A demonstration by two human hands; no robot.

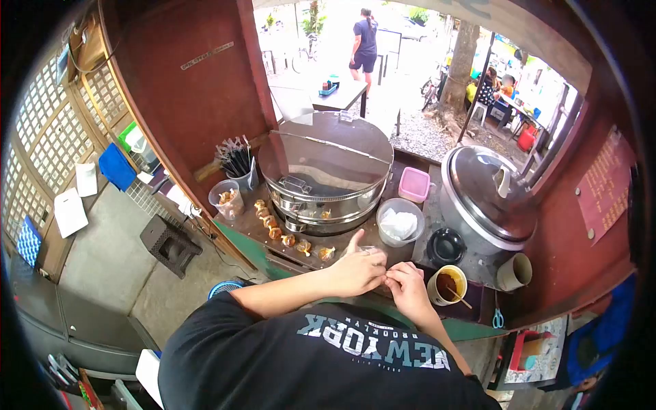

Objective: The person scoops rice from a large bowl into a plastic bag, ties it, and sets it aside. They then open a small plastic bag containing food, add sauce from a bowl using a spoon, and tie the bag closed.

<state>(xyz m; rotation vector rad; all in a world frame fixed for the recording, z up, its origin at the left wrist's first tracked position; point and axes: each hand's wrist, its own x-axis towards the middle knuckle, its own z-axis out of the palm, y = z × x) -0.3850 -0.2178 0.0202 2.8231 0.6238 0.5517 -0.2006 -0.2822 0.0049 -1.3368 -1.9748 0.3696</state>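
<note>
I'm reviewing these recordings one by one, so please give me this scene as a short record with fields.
Left hand: fingertips close against the right hand's
Right hand: fingertips drawn together
Held: too small to tell
Left of hands: row of small bags
Right of hands: cup of brown sauce, stick in it
Beyond hands: round metal pot, clear tub

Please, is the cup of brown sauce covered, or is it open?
Open: no lid is on the cup; brown sauce and a stick show inside.
</note>
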